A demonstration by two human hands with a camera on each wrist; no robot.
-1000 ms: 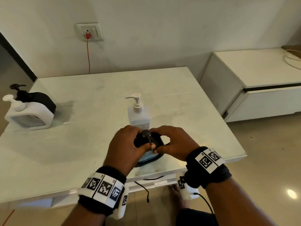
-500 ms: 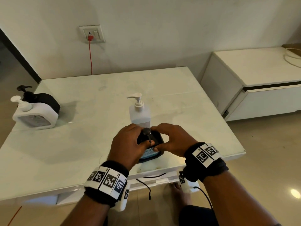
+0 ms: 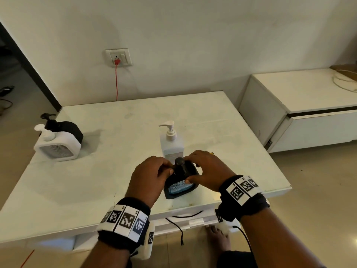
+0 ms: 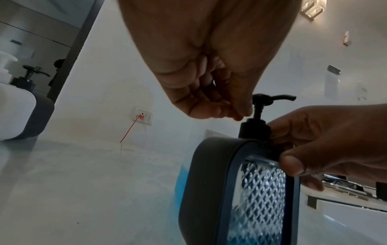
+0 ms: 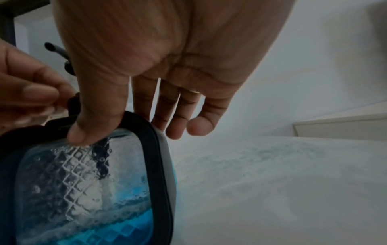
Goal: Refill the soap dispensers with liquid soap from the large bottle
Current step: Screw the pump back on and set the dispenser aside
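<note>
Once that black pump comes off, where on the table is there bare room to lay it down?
Bare tabletop lies left of the left hand, out to the white dispenser and black dispenser at the far-left edge, and right of the right hand to the table edge. It is crowded around the held dispenser and large bottle.

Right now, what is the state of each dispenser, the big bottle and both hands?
Black dispenser: upright, pump on, little blue soap inside.
Left hand: pinches its pump.
Right hand: grips its body.
Big bottle: upright, pump on.
White dispenser and second black dispenser: upright, untouched.
</note>
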